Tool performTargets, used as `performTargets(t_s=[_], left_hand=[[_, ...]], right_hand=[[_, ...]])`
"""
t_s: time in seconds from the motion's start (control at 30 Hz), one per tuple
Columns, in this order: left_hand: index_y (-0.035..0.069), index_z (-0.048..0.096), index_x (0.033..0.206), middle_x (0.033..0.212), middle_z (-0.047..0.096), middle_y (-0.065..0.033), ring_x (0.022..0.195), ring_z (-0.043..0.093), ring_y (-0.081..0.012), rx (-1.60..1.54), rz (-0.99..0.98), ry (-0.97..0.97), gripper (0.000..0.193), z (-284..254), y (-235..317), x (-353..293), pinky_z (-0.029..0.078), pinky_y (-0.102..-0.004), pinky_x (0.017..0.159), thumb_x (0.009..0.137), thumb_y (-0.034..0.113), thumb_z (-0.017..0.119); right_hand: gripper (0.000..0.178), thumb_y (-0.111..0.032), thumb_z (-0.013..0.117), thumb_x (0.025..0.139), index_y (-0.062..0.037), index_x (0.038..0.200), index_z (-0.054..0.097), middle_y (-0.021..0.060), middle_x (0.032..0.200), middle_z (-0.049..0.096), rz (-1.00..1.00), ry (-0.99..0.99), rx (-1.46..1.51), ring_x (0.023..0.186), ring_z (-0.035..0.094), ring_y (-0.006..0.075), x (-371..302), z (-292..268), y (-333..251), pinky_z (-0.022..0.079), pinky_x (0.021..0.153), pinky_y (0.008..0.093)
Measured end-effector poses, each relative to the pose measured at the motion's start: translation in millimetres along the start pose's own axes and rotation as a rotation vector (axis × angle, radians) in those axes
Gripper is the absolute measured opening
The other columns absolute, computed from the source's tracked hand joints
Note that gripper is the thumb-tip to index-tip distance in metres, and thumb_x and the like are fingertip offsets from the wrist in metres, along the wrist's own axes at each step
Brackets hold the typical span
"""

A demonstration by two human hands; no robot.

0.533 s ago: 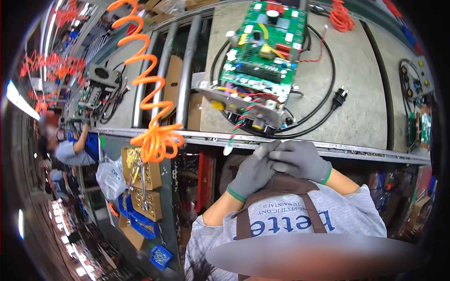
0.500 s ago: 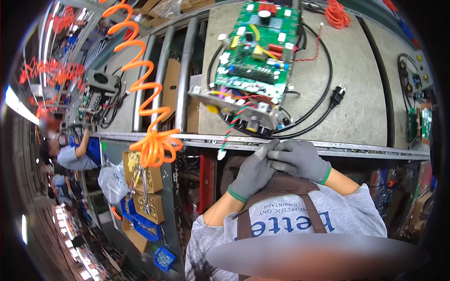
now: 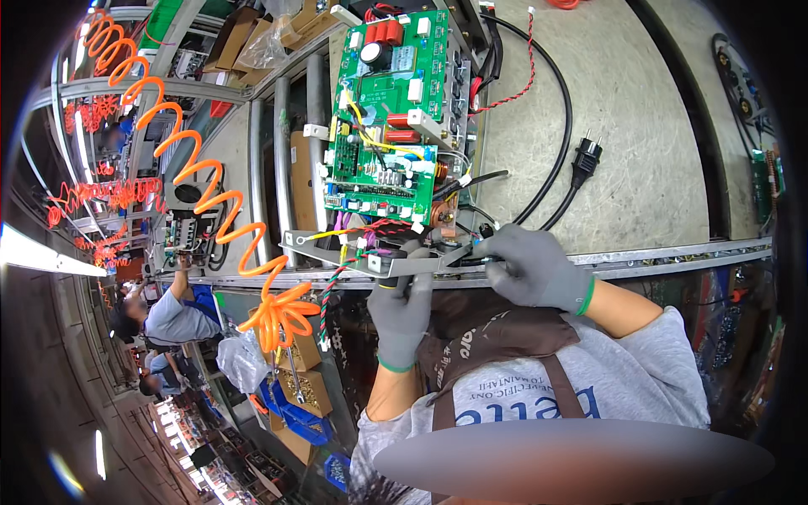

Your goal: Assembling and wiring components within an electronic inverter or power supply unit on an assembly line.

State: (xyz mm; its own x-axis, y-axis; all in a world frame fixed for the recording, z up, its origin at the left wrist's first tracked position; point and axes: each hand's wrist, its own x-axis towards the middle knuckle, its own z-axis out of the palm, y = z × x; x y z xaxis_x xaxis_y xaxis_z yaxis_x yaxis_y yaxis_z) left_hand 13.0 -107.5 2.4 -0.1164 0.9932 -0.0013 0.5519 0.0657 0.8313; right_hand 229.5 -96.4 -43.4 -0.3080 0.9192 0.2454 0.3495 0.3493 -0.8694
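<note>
Worn: apron (image 3: 505,337), dark brown, pale lettering (image 3: 466,347) on cloth | up from apron: two straps (image 3: 562,387), same brown | under apron: heather-grey T-shirt (image 3: 644,366), short sleeves (image 3: 683,337) | between apron straps: navy print (image 3: 515,411), large and small characters, inverted in view | outside apron: left glove (image 3: 399,320), right glove (image 3: 539,273), both plain grey, thin green cuff edging (image 3: 587,297)

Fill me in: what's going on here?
A person is handling a metal panel at the near end of a green circuit board. The gloved left hand grips the panel; the right hand is at its right end, its exact hold hidden. On the bench, a black plug lies off to the right.
</note>
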Motion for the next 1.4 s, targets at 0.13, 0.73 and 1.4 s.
performTargets(t_s=[0.13,0.73,1.4], left_hand=[[0.002,0.067,0.102,0.087,0.068,-0.0113,0.075,0.064,-0.0228,0.24,0.432,-0.121,0.02,10,-4,28,0.051,-0.0317,0.069,0.082,0.006,0.066],[-0.001,0.069,0.101,0.082,0.068,-0.006,0.064,0.06,-0.0123,-0.027,-0.006,-0.306,0.017,21,7,35,0.049,-0.0259,0.059,0.086,0.008,0.067],[-0.001,0.052,0.093,0.065,0.06,-0.01,0.037,0.048,-0.009,-0.406,-0.168,-0.104,0.019,43,-16,20,0.036,-0.0199,0.034,0.092,0.017,0.059]], right_hand=[[0.029,-0.017,0.06,0.077,-0.0083,0.105,0.064,0.0124,0.079,0.059,0.025,-0.043,-0.07,0.061,0.061,0.0296,1,12,5,0.05,0.055,0.0402],[0.053,-0.008,0.058,0.081,-0.0079,0.132,0.045,0.0136,0.095,0.056,0.128,-0.034,-0.206,0.074,0.061,0.0335,24,8,27,0.05,0.058,0.0427],[0.025,-0.019,0.061,0.085,-0.0166,0.11,0.062,0.0075,0.071,0.061,0.026,-0.187,-0.068,0.065,0.062,0.0296,44,19,38,0.048,0.055,0.0406]])
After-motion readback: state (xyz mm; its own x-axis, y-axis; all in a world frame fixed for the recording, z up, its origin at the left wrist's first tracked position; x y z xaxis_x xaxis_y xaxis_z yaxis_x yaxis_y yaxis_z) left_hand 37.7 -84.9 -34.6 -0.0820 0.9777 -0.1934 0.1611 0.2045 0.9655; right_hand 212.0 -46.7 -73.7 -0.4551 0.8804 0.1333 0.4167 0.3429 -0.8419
